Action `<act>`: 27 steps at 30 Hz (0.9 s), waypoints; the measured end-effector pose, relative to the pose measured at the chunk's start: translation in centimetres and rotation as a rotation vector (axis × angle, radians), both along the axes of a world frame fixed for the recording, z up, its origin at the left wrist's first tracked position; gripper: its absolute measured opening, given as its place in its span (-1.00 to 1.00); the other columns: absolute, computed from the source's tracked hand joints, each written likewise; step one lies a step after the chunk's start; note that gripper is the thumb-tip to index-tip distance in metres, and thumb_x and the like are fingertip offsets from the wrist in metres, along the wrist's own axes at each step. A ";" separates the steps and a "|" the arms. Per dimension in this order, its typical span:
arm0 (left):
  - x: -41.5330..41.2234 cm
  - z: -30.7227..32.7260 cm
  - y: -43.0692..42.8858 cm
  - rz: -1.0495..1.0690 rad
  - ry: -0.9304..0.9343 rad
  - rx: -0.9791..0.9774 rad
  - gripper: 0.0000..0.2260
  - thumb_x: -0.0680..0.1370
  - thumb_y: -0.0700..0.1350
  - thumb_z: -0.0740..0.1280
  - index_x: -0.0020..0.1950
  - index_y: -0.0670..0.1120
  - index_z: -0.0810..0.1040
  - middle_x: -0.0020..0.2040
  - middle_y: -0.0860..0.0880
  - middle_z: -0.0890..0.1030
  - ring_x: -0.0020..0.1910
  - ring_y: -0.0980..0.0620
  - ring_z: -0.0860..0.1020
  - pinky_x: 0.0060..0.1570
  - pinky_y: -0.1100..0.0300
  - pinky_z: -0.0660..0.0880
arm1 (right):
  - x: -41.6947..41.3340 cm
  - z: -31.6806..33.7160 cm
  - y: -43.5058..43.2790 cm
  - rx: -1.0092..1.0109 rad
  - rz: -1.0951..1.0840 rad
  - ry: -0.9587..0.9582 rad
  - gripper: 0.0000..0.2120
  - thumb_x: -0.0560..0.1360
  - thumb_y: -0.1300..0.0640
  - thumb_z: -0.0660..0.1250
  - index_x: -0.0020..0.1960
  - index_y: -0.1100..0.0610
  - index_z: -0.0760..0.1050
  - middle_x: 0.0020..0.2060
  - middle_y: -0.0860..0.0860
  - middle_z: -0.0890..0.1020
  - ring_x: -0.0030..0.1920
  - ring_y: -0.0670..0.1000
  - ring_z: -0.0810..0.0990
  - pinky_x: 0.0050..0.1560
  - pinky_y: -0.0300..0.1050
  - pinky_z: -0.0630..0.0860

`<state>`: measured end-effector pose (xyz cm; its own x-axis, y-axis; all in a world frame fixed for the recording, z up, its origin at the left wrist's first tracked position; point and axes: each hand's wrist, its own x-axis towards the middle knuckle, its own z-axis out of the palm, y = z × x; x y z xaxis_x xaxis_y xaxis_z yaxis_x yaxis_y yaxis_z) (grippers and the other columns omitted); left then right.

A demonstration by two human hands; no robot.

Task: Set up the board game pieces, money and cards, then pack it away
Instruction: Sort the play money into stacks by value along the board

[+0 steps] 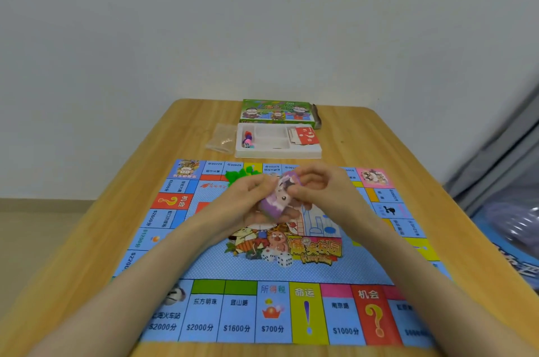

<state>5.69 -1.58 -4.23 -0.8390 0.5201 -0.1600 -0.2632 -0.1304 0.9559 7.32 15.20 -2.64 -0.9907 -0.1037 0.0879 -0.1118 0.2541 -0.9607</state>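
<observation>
Pale wall behind, a wooden bench [87,240] in front, with the board [262,272] spread flat on its near half. Both hands meet above the board's middle on a small purple wad [277,199] printed with a cartoon figure, held clear of the board. It is probably play money or a card pack, though I cannot tell which. The left hand [248,202] cradles it from below with fingers [258,186] curled round its lower end. The right hand [320,190] pinches its upper edge between thumb and fingers [306,181].

This looks like the setting-up half of the task: the wad is being sorted or peeled apart, not yet laid out. The next move probably calls for a light pinch to free one sheet without fanning the rest, then a clear spot on the board to put it.

Beyond the board sits the white tray [277,154] with coloured pieces [248,139] in its left well and red cards [306,136] at its right end. The green lid [277,113] lies just behind it, a clear bag [223,137] just left of it. Some green bits [242,175] lie on the board's far edge.

Readable on the board – 机会 with a question mark on red squares, 命运 with an exclamation mark on yellow, 所得税 $700分, 东方明珠 $2000分, 宜山路 $1600分, 南京路 $1000分, and 爆笑校园 in the centre. The lid's title is too small to read
</observation>
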 end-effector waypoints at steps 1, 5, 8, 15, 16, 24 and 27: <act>0.1 0.1 0.0 -0.070 -0.059 0.016 -0.63 0.49 0.06 0.18 0.11 -0.18 0.50 -0.09 -0.20 0.68 -0.16 -0.10 0.67 -0.10 0.09 0.63 | 0.1 0.2 0.2 0.020 0.062 -0.011 -0.85 0.43 0.30 0.42 -0.10 0.08 0.54 -0.26 0.01 0.61 -0.31 -0.10 0.58 -0.32 -0.27 0.49; 0.1 -0.3 -0.1 -0.292 -0.152 0.046 -0.61 0.54 0.10 0.22 0.23 -0.14 0.49 0.02 -0.25 0.65 -0.06 -0.14 0.64 0.04 -0.05 0.58 | 0.1 -0.1 0.5 0.046 0.173 -0.046 -0.87 0.44 0.28 0.41 -0.09 0.06 0.57 -0.31 -0.07 0.63 -0.24 -0.14 0.60 -0.26 -0.32 0.50; -0.3 -0.6 -0.8 -0.378 -0.225 0.184 -0.57 0.42 0.02 0.47 0.20 -0.17 0.58 0.07 -0.29 0.61 0.04 -0.18 0.62 0.06 -0.10 0.56 | -0.4 -0.3 0.6 0.004 0.158 -0.066 -0.87 0.43 0.27 0.42 -0.05 0.11 0.57 -0.27 -0.04 0.64 -0.20 -0.11 0.62 -0.22 -0.28 0.54; -0.2 -0.6 -0.2 -0.173 -0.187 0.099 -0.69 0.46 -0.27 0.27 0.20 -0.21 0.43 -0.17 -0.18 0.62 -0.23 -0.08 0.65 -0.24 0.10 0.63 | -1.0 -1.2 0.9 -0.075 0.054 -0.003 -0.89 0.45 0.27 0.41 -0.23 0.22 0.51 -0.28 0.03 0.64 -0.31 0.01 0.61 -0.35 -0.16 0.58; -0.1 -0.5 -0.1 -0.178 -0.182 0.089 -0.67 0.45 -0.26 0.27 0.21 -0.20 0.41 -0.21 -0.15 0.61 -0.27 -0.04 0.63 -0.29 0.14 0.61 | -1.0 -1.4 0.8 -0.068 0.028 0.013 -0.88 0.46 0.27 0.39 -0.23 0.26 0.52 -0.26 0.04 0.63 -0.33 0.01 0.61 -0.39 -0.17 0.56; -0.6 -1.0 -0.3 -0.106 -0.158 0.138 -0.78 0.43 -0.25 0.28 0.06 -0.18 0.40 -0.29 -0.10 0.53 -0.35 0.02 0.56 -0.37 0.23 0.56 | -1.3 -0.2 2.9 -0.340 0.022 -0.004 -0.92 0.43 0.28 0.38 -0.15 0.20 0.48 -0.35 0.11 0.60 -0.44 -0.01 0.54 -0.37 -0.18 0.53; -1.0 -1.0 -0.4 -0.054 -0.201 0.177 -0.69 0.42 -0.26 0.28 0.16 -0.20 0.39 -0.31 -0.10 0.53 -0.37 0.01 0.57 -0.39 0.22 0.57 | -0.6 0.6 3.7 0.017 0.421 -0.221 -0.88 0.38 0.26 0.43 -0.12 0.17 0.51 -0.28 0.15 0.62 -0.40 0.01 0.57 -0.33 -0.17 0.54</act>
